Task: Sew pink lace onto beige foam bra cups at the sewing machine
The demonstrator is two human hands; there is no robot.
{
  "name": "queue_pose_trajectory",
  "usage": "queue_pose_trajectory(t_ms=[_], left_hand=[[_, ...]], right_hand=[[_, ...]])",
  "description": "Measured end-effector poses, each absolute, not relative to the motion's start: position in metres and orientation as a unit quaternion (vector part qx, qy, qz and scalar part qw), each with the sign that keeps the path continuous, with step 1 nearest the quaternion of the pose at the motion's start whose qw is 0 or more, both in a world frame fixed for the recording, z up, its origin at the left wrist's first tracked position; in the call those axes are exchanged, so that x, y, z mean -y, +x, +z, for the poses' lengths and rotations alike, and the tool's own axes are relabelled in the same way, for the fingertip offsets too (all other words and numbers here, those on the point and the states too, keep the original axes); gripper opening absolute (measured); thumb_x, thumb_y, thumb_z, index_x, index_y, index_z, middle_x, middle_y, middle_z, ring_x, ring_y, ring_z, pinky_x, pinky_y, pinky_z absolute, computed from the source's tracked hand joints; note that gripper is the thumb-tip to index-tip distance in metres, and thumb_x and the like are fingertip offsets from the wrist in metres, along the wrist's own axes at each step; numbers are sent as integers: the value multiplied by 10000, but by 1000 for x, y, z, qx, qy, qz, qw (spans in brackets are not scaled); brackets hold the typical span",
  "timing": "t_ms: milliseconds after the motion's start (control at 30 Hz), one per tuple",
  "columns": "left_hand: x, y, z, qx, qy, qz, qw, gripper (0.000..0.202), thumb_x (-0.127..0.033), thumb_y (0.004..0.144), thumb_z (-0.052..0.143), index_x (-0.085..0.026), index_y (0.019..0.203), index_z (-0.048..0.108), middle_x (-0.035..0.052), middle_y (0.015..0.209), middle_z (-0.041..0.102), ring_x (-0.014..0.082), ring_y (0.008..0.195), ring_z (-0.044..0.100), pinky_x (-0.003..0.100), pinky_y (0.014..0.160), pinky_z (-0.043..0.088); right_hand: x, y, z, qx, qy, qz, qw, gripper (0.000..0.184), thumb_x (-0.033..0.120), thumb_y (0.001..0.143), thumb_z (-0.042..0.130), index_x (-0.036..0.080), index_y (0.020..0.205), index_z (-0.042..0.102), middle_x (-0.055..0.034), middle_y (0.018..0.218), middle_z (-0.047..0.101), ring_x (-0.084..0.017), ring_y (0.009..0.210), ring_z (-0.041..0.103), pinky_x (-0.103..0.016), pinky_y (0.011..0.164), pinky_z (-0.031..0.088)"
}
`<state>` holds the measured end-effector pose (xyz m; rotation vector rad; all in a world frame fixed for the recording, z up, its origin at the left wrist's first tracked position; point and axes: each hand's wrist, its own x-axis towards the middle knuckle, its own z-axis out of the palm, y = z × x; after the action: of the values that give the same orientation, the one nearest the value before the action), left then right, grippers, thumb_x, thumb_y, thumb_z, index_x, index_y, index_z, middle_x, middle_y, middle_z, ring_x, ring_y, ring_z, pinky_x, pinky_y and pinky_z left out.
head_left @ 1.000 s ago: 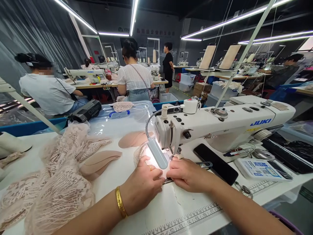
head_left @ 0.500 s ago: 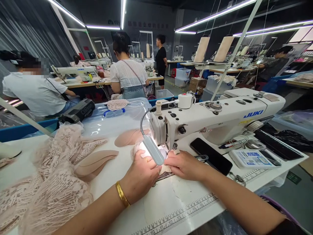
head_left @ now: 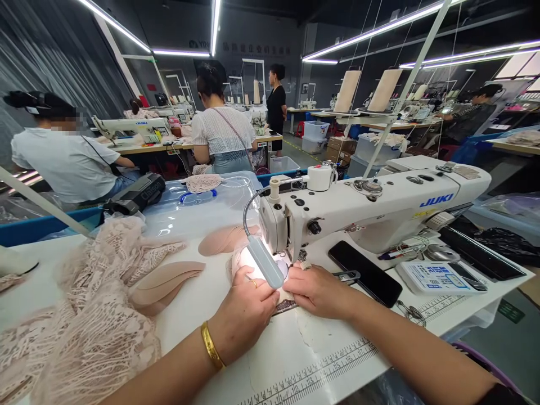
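Under the head of the white sewing machine [head_left: 371,199] lies a pale fabric piece [head_left: 239,260], brightly lit and partly covered by a grey gooseneck lamp [head_left: 265,263]. My left hand [head_left: 247,306], with a ring and a gold bangle, is closed on this fabric just left of the needle area. From the right, my right hand [head_left: 318,289] pinches the fabric beside the presser foot, fingers bent and pressed together. The two hands' fingertips almost meet below the lamp. The lamp hides the needle and much of the fabric.
Beige lace fabric [head_left: 97,315] is heaped at left, near beige moulded cups [head_left: 169,284]. Right of the hands lie a black phone [head_left: 365,273], small scissors [head_left: 411,312] and a white box [head_left: 441,277]. A ruler strip [head_left: 320,371] runs along the front edge. Co-workers sit beyond.
The view has shifted slightly. Both hands keep nearly the same place on the fabric, with only a slight shift of the fingers.
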<state>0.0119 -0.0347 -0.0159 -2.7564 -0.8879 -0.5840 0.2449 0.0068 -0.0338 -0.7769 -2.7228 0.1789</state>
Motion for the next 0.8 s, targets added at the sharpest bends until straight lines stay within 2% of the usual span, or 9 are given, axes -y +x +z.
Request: queue_pose_trajectory(t_ms=[233,467,700,800], left_hand=[[33,12,-16,318,-924,-198,80,174,-49,867,494,-191,826,587,-7,787,676,168,661,586,534,985,370],[22,12,-12,343,-921,-175,63,141,-112,901,525,-206,848,616,16,844,684,237,816,633,546,991,351],[7,6,-11,372,-915,-151,42,114,-162,939,550,-215,918,648,23,924,716,260,930,640,565,1058,286],[3,8,-13,382,-913,-139,31,90,-174,928,582,-208,895,658,21,929,731,257,924,656,571,1061,289]], right_hand=[[-6,242,-35,943,-281,66,165,184,45,830,487,207,781,559,-13,788,536,-181,744,417,-290,660,299],[-9,236,-39,921,-337,67,185,173,47,817,484,208,754,494,7,712,463,-170,676,347,-291,605,225],[-11,234,-40,912,-348,77,200,148,70,856,472,202,831,534,-13,776,533,-174,702,409,-292,621,264],[-11,234,-41,914,-350,62,197,157,89,880,460,204,859,563,-22,783,561,-183,704,438,-297,623,284]])
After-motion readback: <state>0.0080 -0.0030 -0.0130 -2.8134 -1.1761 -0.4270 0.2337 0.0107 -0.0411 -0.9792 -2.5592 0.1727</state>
